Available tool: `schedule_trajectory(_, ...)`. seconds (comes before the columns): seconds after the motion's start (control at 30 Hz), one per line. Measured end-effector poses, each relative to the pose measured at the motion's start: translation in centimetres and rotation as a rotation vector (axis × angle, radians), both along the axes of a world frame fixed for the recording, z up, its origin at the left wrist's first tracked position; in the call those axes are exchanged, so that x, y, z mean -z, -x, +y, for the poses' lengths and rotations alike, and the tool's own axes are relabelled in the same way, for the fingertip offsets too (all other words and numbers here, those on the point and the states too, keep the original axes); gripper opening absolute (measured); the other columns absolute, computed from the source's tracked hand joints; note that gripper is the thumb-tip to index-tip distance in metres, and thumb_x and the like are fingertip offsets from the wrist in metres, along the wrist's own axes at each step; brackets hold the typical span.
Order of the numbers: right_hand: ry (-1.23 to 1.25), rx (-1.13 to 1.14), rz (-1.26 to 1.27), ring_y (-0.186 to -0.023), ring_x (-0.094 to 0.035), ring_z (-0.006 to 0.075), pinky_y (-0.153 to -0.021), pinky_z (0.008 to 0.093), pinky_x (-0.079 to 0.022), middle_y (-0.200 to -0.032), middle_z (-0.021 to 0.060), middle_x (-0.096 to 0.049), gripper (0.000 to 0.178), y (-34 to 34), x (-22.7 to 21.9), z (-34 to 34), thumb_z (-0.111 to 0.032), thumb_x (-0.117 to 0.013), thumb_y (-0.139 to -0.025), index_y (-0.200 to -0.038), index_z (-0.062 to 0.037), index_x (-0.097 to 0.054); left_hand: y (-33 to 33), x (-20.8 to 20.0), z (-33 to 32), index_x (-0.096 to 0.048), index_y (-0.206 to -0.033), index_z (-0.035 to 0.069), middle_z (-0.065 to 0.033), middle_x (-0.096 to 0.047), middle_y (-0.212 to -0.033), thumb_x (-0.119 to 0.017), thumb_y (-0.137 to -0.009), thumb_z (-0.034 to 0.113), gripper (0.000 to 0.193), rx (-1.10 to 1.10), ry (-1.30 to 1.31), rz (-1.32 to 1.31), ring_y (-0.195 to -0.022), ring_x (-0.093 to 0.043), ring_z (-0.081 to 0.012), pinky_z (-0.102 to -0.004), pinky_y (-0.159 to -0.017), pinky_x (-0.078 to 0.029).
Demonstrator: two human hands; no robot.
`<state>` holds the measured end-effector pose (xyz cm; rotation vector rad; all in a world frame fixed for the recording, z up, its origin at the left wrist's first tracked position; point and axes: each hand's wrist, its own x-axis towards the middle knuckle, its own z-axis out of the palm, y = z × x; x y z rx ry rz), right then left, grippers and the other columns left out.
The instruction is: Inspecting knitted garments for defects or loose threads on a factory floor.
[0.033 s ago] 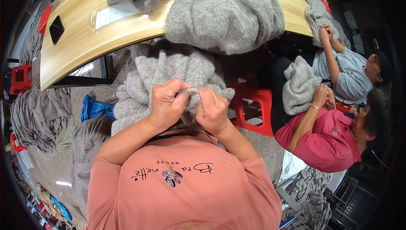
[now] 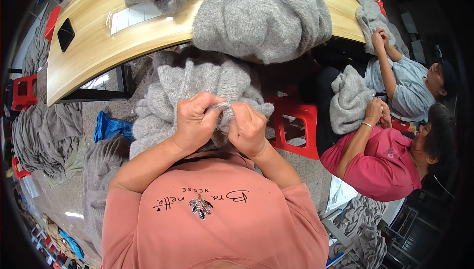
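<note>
A bunched light grey knitted garment (image 2: 197,83) lies over my lap, its ribbed folds spread beyond my hands. My left hand (image 2: 195,123) is closed on its near edge, thumb and forefinger pinched together. Close by on the right, my right hand (image 2: 248,129) pinches the same edge, knuckles up. A small stretch of knit shows between the two hands. Whether a needle or thread is in the fingertips is too small to make out.
A wooden table (image 2: 98,56) ahead bears a heap of grey knitwear (image 2: 261,17) and a black phone (image 2: 66,35). A red stool (image 2: 296,125) stands at right, beside a co-worker in a crimson shirt (image 2: 377,163). Another co-worker (image 2: 402,81) sits beyond. Grey knitwear (image 2: 47,135) is piled at left.
</note>
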<state>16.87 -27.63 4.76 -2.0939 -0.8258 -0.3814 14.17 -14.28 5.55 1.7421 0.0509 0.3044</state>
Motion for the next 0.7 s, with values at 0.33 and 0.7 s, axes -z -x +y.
schedule_trajectory(0.33, -0.089, 0.016, -0.025, -0.046, -0.047, 0.0276, -0.041, 0.0351, -0.038, -0.056, 0.0108, -0.044, 0.015, -0.7, 0.0, 1.1, 0.006, -0.051, -0.057, -0.069, -0.0014, -0.047, 0.2, 0.4, -0.2, -0.057, -0.082, -0.001, -0.0126, -0.059, -0.071, -0.057, -0.063, -0.013, 0.023, -0.100, -0.389, -0.508, -0.058, -0.059, -0.0226, -0.0278, -0.049, -0.046)
schedule_trajectory(0.7, -0.770, 0.053, 0.762, -0.062, -0.051, 0.0067, -0.056, 0.0208, -0.042, -0.074, 0.0029, -0.058, 0.011, -3.8, -1.2, -1.2, 0.005, -0.045, -0.076, -0.081, 0.0030, -0.055, -2.8, 2.7, 1.3, -0.060, -0.081, 0.002, -0.0106, -0.056, -0.068, -0.053, -0.066, -0.008, 0.019, -0.117, -0.405, -0.265, -0.054, -0.054, -0.0216, -0.0300, -0.051, -0.045)
